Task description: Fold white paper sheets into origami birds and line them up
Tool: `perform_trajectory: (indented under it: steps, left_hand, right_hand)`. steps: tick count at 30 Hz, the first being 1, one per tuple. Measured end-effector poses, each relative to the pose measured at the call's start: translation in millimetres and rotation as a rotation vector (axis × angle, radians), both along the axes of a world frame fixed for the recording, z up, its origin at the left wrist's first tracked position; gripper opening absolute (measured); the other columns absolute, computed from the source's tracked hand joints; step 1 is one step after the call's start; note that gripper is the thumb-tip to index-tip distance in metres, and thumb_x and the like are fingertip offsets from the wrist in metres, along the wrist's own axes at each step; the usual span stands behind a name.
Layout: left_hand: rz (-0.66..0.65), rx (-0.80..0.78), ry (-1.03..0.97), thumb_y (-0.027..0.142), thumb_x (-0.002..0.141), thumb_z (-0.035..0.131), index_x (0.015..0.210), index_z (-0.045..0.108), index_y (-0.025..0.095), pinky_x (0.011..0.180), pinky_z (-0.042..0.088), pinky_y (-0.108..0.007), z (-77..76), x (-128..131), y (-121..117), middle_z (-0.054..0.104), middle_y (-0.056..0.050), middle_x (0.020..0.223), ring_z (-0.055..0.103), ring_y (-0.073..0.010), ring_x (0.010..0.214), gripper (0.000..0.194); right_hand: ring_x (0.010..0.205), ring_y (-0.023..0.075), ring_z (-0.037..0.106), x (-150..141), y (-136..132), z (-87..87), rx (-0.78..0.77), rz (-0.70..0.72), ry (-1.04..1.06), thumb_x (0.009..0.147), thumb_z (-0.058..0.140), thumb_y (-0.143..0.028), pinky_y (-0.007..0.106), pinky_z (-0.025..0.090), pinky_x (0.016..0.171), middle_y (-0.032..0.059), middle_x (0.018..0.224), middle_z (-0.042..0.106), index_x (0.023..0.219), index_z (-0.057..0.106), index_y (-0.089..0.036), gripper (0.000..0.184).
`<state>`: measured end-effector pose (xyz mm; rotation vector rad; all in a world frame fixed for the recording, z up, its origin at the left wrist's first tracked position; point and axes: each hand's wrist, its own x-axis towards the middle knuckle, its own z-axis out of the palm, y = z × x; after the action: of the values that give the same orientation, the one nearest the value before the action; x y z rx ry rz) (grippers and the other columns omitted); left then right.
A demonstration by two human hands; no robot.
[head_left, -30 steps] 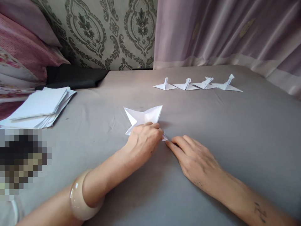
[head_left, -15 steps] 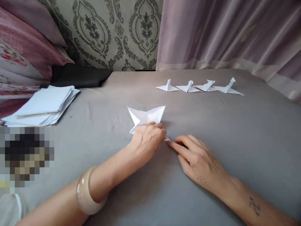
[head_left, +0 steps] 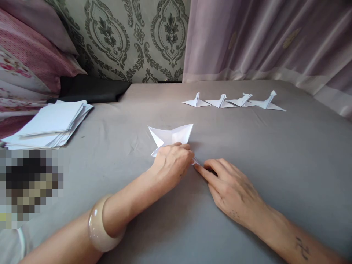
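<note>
A partly folded sheet of white paper lies on the cloth in front of me, with pointed corners spread up and outward. My left hand, wearing a pale bangle at the wrist, is closed on the near side of this paper and hides its middle. A narrow paper tip comes out to the right of that hand. The stretched index finger of my right hand touches this tip. Its other fingers are bent and apart, and the thumb is mostly tucked beneath.
Several folded white paper birds stand in a row at the back right. To the left lies a stack of white paper sheets, with a black folded item behind it. A grey cloth covers the surface; curtains hang behind.
My right hand has shifted very slightly, its index fingertip still at the paper tip. The left hand and the folded paper stay nearly in place.
</note>
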<state>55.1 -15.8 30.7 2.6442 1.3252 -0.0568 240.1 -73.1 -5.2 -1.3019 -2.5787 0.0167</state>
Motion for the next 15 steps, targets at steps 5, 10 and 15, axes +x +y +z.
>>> perform_trajectory:
  steps: [5, 10, 15]
  left_hand:
    - [-0.014, 0.086, -0.039, 0.024, 0.094, 0.042, 0.077, 0.064, 0.016, 0.058, 0.041, -0.025, -6.7, -1.7, -1.2, 0.063, -0.005, 0.076, 0.06, -0.018, 0.074, 0.03]
    - [-0.023, 0.073, 0.001, 0.024, 0.094, 0.043, 0.073, 0.063, 0.016, 0.056, 0.041, -0.026, -3.4, -0.4, -1.2, 0.064, -0.006, 0.076, 0.061, -0.0196, 0.074, 0.029]
    - [-0.037, 0.08, -0.018, 0.025, 0.095, 0.04, 0.077, 0.064, 0.017, 0.059, 0.041, -0.028, -7.0, -4.2, -2.9, 0.063, -0.006, 0.078, 0.059, -0.0198, 0.073, 0.031]
  right_hand:
    - [0.084, 0.0205, 0.053, -0.5, -0.2, 1.2, -0.006, -0.004, -0.011, 0.087, 0.042, -0.006, 0.036, 0.045, 0.073, 0.0086, 0.097, 0.06, 0.112, 0.062, -0.018, 0.035]
    - [0.085, 0.0204, 0.053, 1.3, -1.2, 3.8, -0.075, -0.028, 0.061, 0.082, 0.043, -0.003, 0.037, 0.046, 0.074, 0.0073, 0.099, 0.06, 0.111, 0.062, -0.019, 0.038]
    - [0.088, 0.0191, 0.055, 3.3, 2.3, 0.0, -0.129, -0.125, 0.279, 0.081, 0.039, 0.0, 0.035, 0.048, 0.077, 0.0056, 0.097, 0.062, 0.112, 0.06, -0.02, 0.043]
